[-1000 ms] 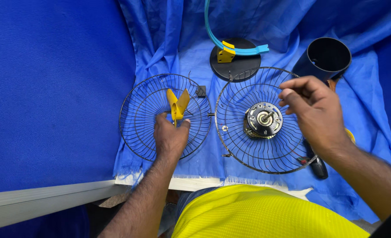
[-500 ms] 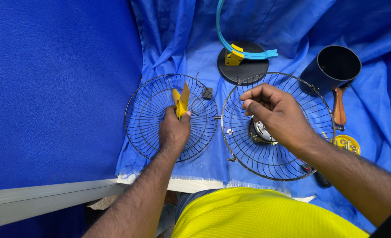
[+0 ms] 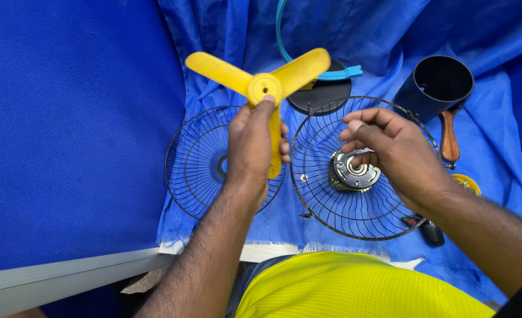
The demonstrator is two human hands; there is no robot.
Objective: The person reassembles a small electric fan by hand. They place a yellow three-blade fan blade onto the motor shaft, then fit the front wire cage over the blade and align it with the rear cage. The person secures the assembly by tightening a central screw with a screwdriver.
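Left hand grips yellow three-blade fan blade, fingers closed around its lower blade, hub up and raised left of the motor. Motor sits at centre of right wire guard. Right hand is nearer, fingertips pinched narrow at the motor; cannot tell if holding anything. Left wire guard lies flat left of the motor, under the blade.

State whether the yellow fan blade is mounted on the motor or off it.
Off: the left hand holds the yellow fan blade up, apart from the motor in the wire guard.
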